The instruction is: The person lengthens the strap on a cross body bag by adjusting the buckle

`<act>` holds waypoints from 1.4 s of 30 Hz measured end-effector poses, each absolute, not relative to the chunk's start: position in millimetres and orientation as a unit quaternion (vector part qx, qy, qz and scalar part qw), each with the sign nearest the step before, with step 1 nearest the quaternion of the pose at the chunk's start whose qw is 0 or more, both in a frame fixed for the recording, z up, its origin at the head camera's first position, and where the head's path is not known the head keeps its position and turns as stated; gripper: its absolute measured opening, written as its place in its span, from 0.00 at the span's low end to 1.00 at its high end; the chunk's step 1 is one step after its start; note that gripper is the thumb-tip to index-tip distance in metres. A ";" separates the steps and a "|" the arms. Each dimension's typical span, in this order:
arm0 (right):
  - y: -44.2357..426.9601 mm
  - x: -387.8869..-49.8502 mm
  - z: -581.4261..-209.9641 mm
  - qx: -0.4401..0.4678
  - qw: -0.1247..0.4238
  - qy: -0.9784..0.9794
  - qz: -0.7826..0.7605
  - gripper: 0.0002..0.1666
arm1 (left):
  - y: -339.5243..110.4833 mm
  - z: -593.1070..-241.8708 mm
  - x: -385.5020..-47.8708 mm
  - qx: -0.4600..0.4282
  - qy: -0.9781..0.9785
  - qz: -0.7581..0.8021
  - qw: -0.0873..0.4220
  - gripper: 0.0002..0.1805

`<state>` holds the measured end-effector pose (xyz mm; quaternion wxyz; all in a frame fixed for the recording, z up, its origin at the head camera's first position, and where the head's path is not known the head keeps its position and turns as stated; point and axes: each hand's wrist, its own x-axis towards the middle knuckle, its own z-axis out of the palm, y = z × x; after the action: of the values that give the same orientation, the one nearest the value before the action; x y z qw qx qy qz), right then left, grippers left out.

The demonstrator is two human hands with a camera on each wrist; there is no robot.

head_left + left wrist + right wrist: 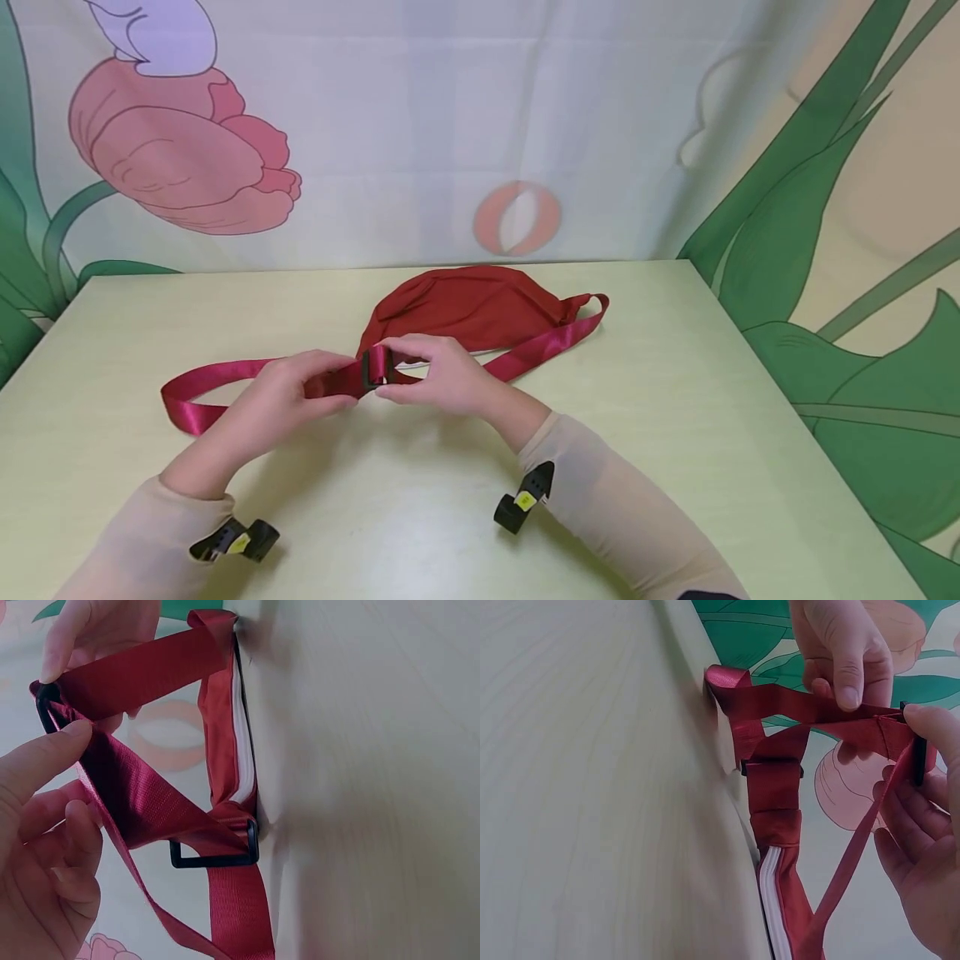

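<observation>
A red waist bag (pixel 465 308) lies on the table with its dark red satin strap (pixel 191 408) looped out to the left. My left hand (pixel 296 387) pinches the strap between thumb and fingers, just left of a black slider buckle (pixel 367 371). On the buckle's other side my right hand (pixel 442 375) holds its edge, thumb and fingertips at either end. In the left wrist view, a second black buckle (pixel 217 861) hangs at the bag's end, beside the white zipper (pixel 244 742). Part of the strap is hidden behind my fingers.
The pale table (pixel 637 500) ends at a curtain (pixel 375 150) printed with flowers and leaves. Another stretch of strap runs to the bag's right end. A small black camera sits on each sleeve (pixel 592 475).
</observation>
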<state>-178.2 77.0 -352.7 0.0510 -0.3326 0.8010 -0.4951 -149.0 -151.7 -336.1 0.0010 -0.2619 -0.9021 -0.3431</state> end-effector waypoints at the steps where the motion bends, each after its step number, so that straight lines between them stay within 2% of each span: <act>1: 76.8 -178.1 -353.1 -0.334 0.050 0.802 -0.493 0.26 | -153.3 -336.4 -148.3 -0.261 -0.903 -0.341 0.001 0.21; 8: 76.6 -178.7 -354.1 -0.345 0.034 0.806 -0.480 0.24 | -161.6 -336.9 -147.1 -0.257 -0.907 -0.333 0.008 0.22; 15: 75.3 -178.0 -356.3 -0.345 0.040 0.811 -0.471 0.26 | -168.0 -337.9 -147.4 -0.242 -0.918 -0.314 -0.009 0.18; 19: 73.7 -178.2 -359.3 -0.342 0.041 0.816 -0.463 0.26 | -168.1 -338.7 -148.8 -0.244 -0.922 -0.299 -0.020 0.18; 26: 68.7 -178.5 -364.4 -0.352 0.040 0.832 -0.427 0.30 | -156.4 -338.6 -145.3 -0.263 -0.908 -0.327 -0.023 0.42; 31: 65.7 -175.4 -360.8 -0.363 0.025 0.837 -0.408 0.33 | -141.9 -337.3 -146.2 -0.276 -0.887 -0.367 -0.039 0.44; 34: 66.0 -174.3 -358.7 -0.361 0.041 0.833 -0.417 0.34 | -138.8 -337.6 -147.0 -0.265 -0.889 -0.371 -0.040 0.42; 38: 70.8 -177.1 -360.6 -0.352 0.094 0.827 -0.428 0.34 | -139.4 -337.5 -145.8 -0.251 -0.891 -0.377 -0.038 0.38; 42: 79.0 -182.4 -364.8 -0.319 0.128 0.819 -0.459 0.24 | -141.7 -337.1 -143.7 -0.243 -0.891 -0.382 -0.034 0.34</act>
<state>-182.4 79.0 -364.8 0.1282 -0.3195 0.8190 -0.4590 -143.7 -141.7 -337.1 -0.0344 -0.2429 -0.8911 -0.3817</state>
